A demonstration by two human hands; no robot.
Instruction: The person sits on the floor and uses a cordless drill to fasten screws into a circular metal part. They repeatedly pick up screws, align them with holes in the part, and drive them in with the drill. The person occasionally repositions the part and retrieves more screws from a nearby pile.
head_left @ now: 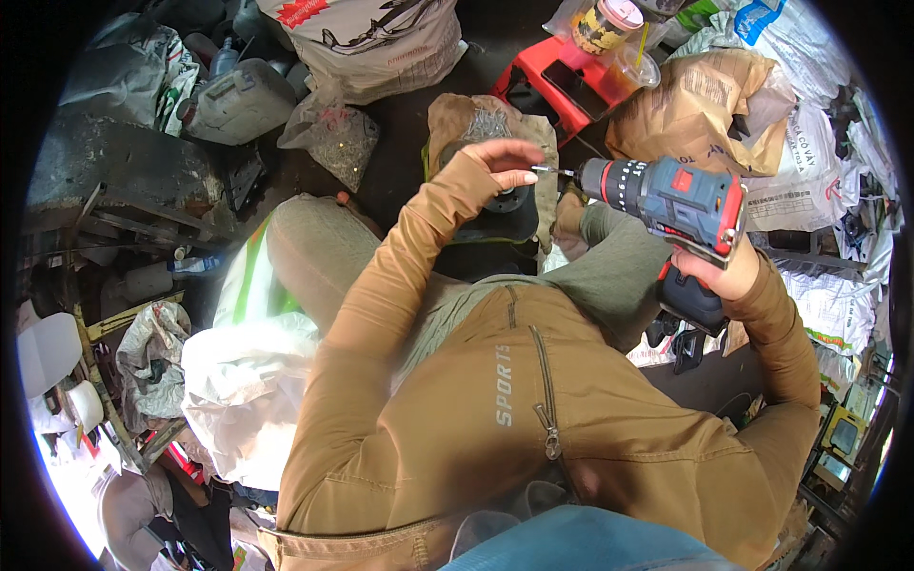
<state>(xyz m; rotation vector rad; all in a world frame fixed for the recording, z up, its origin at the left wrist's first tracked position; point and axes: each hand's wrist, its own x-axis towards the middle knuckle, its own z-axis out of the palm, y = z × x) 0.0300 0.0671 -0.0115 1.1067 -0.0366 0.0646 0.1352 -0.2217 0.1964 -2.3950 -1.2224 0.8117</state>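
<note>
My right hand (728, 271) grips the handle of a cordless drill (681, 195), blue-grey and black with red trim. The drill lies level, its chuck pointing left with a thin bit (566, 172) in it. At the bit's tip is my left hand (495, 162), thumb and fingers curled together in a pinch; whatever small thing they hold is too small to make out. Beneath that hand sits a dark workpiece with a round top (495, 224), partly covered by the hand and sleeve. Just beyond it a heap of metal screws or nails (487, 124) rests on brown paper (450, 119).
A red stool (543, 81) ahead bears a phone (574, 84) and drink cups (609, 27). To its right is a brown paper bag (700, 109). A clear bag of small parts (338, 143), a grey jerrycan (238, 100) and white sacks (252, 390) lie on the left.
</note>
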